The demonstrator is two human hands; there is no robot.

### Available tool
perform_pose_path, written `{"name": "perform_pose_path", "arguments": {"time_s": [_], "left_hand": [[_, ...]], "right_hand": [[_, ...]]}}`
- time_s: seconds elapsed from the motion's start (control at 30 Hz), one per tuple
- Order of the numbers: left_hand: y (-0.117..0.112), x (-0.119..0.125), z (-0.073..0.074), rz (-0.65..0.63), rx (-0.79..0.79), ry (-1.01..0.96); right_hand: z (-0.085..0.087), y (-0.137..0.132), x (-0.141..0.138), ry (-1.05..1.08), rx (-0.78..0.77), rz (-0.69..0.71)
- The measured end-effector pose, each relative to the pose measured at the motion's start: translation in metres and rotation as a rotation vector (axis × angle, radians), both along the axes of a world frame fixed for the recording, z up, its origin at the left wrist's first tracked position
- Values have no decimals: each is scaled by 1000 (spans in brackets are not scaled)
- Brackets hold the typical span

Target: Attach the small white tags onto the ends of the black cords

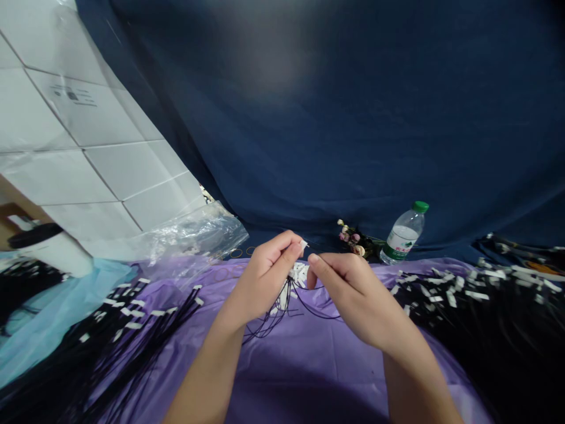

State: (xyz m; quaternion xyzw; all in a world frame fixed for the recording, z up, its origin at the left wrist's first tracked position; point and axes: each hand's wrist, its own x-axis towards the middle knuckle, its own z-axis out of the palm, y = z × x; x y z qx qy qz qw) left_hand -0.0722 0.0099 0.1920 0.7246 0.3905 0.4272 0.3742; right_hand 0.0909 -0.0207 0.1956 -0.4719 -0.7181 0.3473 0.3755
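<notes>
My left hand (265, 280) is closed, its thumb and forefinger pinching a small white piece (303, 244) that pokes out past the fingertips. Just right of it, my right hand (351, 288) is also closed, thumb against bent fingers; what they grip, if anything, is hidden. Below and between the hands, thin black cords (289, 297) fan out over the purple sheet (309, 347). Several white pieces (299, 272) lie bunched behind these cords.
Bundles of white-tipped black cords lie left (145, 335) and right (498, 335). Behind are a green-capped bottle (404, 235), small flowers (353, 240) and a dark blue cloth (353, 129). Clear plastic (194, 232), white boxes (119, 171) and a black-lidded white cup (59, 250) stand left.
</notes>
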Motion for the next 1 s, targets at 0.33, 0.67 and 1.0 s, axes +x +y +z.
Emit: {"name": "perform_pose_path", "arguments": {"time_s": [0.33,0.67,1.0], "left_hand": [[6,-4,-8,-77,-74,-103],[2,-4,-4,-44,49,-132],[-4,-4,2,-8,58,-100]], "right_hand": [[0,1,-1,198,-19,93],[-6,11,-11,442,-103,199],[-6,1,-17,9,273,-102]]}}
